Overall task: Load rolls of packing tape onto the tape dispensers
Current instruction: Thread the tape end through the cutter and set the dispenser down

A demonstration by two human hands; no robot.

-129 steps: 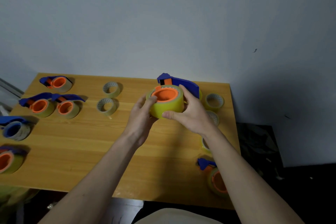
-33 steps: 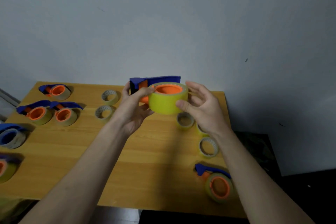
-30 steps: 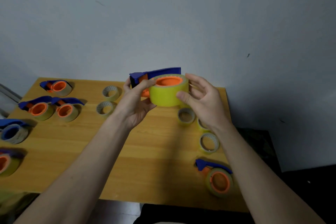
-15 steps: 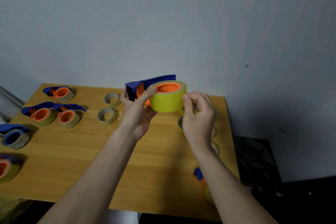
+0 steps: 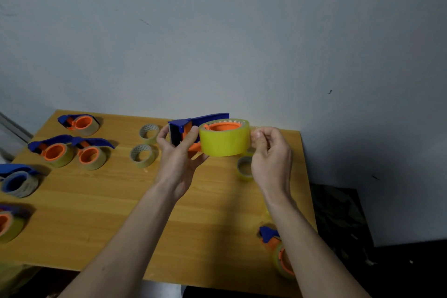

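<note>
Table (image 5: pixel 101 213): wooden top, far edge against a grey wall (image 5: pixel 217 43), right edge just beside the right forearm, near edge at the bottom of the view. Bare wood lies open in the middle, between the two forearms and to the left of them.

Loaded dispensers lying on the table, counted: three with orange cores at far left (image 5: pixel 81 123) (image 5: pixel 52 151) (image 5: pixel 90 153), one with a blue core (image 5: pixel 18 181) at the left edge, one cut off by the left edge (image 5: pixel 7 225), one at the near right (image 5: pixel 278 253), partly hidden by the right forearm. Six in all.

Loose tape rolls on the table: two left of the hands (image 5: pixel 148 130) (image 5: pixel 142 155), one (image 5: pixel 244 167) between the hands; others behind the right hand cannot be counted.

Held dispenser (image 5: pixel 191 128): blue body, orange core, raised above the table's far edge. Left hand (image 5: pixel 179 155) grips its blue end, thumb on the near face.

Yellow tape roll (image 5: pixel 225 139): seated on the orange core. Right hand (image 5: pixel 271 155) pinches at the roll's right side with thumb and fingers curled.
</note>
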